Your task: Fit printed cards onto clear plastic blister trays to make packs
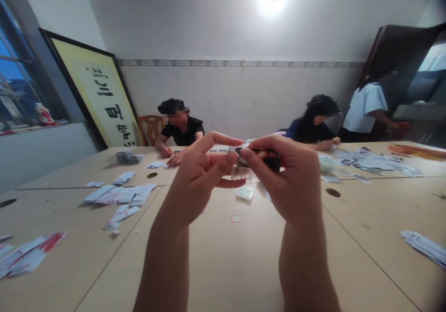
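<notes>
Both hands are raised above the middle of the table, close together. My right hand point(291, 172) pinches a small black packet point(270, 161) with an orange and red print, its thumb lying across the front. From the other side, my left hand point(204, 172) holds a clear plastic sleeve point(239, 171) between thumb and fingers. The sleeve meets the packet's left end; how far one is inside the other cannot be made out. Below the hands, a small clear-wrapped stack point(244, 193) and a white label with a red border point(236, 219) lie on the table.
The wooden table point(230, 265) bears white and red paper slips point(118, 194) at the left, a bundle point(425, 247) at the right edge and scattered cards point(369, 161) at the back right. Two people sit across the table; another person stands at the far right.
</notes>
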Tool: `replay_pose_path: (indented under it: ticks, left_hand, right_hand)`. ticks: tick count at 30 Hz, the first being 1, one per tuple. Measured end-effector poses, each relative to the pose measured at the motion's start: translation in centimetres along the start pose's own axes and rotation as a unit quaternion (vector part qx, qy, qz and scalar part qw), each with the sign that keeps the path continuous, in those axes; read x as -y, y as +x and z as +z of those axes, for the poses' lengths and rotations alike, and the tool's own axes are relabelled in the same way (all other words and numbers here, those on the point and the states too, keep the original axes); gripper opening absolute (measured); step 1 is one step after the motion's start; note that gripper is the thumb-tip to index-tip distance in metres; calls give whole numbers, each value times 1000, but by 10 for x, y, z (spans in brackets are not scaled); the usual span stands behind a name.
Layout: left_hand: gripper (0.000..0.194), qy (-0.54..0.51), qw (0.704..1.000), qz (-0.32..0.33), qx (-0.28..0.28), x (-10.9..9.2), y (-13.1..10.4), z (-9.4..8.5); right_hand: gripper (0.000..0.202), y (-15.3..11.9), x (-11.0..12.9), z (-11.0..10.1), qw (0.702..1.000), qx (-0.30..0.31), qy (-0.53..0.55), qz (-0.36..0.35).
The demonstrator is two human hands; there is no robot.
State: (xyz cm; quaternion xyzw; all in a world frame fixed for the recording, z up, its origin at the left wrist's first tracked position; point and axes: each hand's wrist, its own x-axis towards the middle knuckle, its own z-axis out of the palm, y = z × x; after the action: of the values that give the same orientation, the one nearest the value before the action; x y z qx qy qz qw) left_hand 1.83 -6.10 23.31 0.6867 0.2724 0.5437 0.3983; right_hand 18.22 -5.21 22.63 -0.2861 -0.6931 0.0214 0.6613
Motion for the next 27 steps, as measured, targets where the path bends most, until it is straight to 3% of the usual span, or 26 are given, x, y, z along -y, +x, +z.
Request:
replay_pose_path:
  ticks: [16, 27]
  left_hand:
    - [17, 0, 1000, 11, -13, 1, 1, 6]
    - [25, 37, 999, 5, -30, -5, -1, 9]
  right_hand:
    - [9, -1, 5, -2, 1000, 5, -18, 1]
    - [8, -1, 5, -2, 1000, 0, -19, -12]
